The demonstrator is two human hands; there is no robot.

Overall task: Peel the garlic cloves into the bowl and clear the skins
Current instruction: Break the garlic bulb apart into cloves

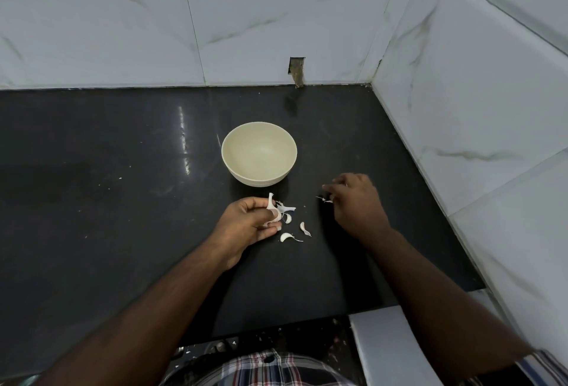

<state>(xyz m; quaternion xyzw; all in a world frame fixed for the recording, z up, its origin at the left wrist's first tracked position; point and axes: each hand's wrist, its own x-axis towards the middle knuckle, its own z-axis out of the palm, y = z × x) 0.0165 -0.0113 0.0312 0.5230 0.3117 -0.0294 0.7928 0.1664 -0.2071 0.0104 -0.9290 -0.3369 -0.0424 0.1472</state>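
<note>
Your left hand (252, 222) grips a garlic piece (273, 209); loose cloves (286, 236) lie just right of it. Your right hand (353, 201) pinches a skin scrap (325, 200) — bowl (246, 175) beyond, on the dark counter (123, 170), wall close right.

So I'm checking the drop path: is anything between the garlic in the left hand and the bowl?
Nothing visible. The left hand grips the garlic just in front of the bowl, with only bare counter between. The loose cloves lie nearer the person, off that line.
</note>
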